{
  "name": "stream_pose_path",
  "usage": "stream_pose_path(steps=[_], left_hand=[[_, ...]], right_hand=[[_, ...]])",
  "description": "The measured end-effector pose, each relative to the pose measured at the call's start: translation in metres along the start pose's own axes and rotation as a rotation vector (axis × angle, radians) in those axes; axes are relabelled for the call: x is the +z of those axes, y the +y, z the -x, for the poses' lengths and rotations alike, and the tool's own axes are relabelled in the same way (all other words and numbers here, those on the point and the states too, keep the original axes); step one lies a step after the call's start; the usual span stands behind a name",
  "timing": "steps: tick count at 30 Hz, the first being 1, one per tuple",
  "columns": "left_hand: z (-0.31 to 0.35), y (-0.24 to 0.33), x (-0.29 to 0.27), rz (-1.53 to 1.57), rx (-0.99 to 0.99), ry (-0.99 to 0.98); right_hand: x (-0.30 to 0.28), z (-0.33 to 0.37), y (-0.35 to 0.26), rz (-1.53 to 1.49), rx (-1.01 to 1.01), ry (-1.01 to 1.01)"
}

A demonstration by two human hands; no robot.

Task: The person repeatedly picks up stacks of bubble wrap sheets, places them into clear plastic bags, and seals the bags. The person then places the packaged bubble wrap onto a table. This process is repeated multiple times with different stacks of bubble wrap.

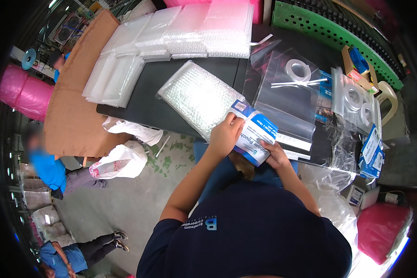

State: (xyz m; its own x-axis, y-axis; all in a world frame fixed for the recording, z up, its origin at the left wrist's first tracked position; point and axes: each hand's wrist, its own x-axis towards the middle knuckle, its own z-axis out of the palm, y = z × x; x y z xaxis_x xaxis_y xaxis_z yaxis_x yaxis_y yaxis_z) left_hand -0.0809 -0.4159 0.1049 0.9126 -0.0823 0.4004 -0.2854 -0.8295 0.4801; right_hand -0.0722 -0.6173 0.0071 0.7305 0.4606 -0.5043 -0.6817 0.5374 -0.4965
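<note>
Both hands hold a blue and white printed card (255,132), tilted in front of my body at the table's near edge. My left hand (227,133) is closed at its left edge, the fingertips bent onto the printed face. At the lower right edge my right hand (277,156) pinches it, thumb on top and fingers underneath. Just beyond my left hand lies a clear bubble-wrap pouch or stack of pouches (197,95), partly covered by the card. Right of the card, clear plastic sheets or bags (285,104) lie on the dark table (160,88).
Stacked bubble-wrap pouches (185,28) line the far side. Tape rolls (298,70), more blue printed cards (372,152) and a small open box (356,69) lie right. A green perforated rail (329,32) bounds the back. White bags (120,160) and other people (51,169) are left.
</note>
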Motion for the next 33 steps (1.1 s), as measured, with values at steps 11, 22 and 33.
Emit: stream_pose_path(steps=[11, 22, 33], left_hand=[[0.007, 0.008, 0.000, 0.042, -0.035, -0.006], [0.017, 0.019, 0.002, 0.089, -0.047, -0.051], [0.023, 0.022, 0.007, 0.181, -0.038, 0.007]], right_hand=[[0.055, -0.002, 0.016, 0.017, -0.078, 0.043], [0.065, -0.044, 0.029, 0.327, -0.376, 0.032], [0.056, -0.033, 0.038, 1.157, -0.876, 0.028]])
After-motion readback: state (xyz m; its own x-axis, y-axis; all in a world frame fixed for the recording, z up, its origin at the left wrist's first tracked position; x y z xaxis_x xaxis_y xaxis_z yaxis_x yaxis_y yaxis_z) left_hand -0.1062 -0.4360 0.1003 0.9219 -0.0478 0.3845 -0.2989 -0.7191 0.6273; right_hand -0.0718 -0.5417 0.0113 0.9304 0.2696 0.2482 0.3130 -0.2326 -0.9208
